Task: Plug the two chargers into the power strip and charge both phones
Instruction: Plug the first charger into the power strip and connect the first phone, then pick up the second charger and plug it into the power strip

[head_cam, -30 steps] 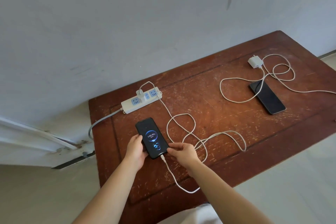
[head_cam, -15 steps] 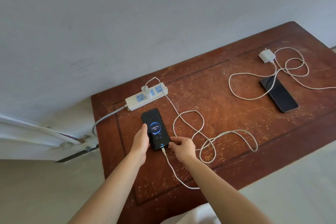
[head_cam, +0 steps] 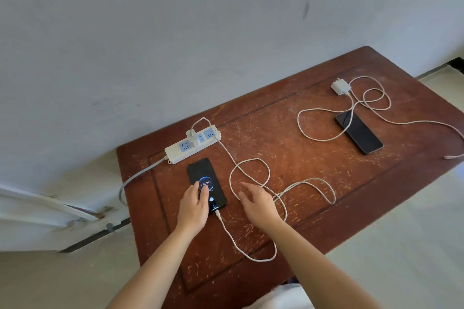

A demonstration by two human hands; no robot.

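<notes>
A white power strip [head_cam: 180,150] lies at the table's back left with one white charger [head_cam: 192,135] plugged into it. That charger's cable [head_cam: 251,175] loops over the table and ends in the near edge of a black phone [head_cam: 200,173] whose screen shows a charging ring. My left hand [head_cam: 193,206] rests flat on that phone's lower half. My right hand [head_cam: 258,204] hovers open just right of it, over the cable. A second white charger [head_cam: 339,87] lies unplugged at the back right, its cable [head_cam: 324,137] draped across a dark second phone [head_cam: 361,134].
The worn brown wooden table [head_cam: 288,148] stands against a pale wall. The strip's grey lead [head_cam: 133,178] drops off the left edge. The loose end of the second cable [head_cam: 449,157] lies near the right edge. Pale floor surrounds the table.
My right hand let go of the plug end at the phone and moved right, opening. My left hand slid from the phone's side onto its screen. The view shifted left.
</notes>
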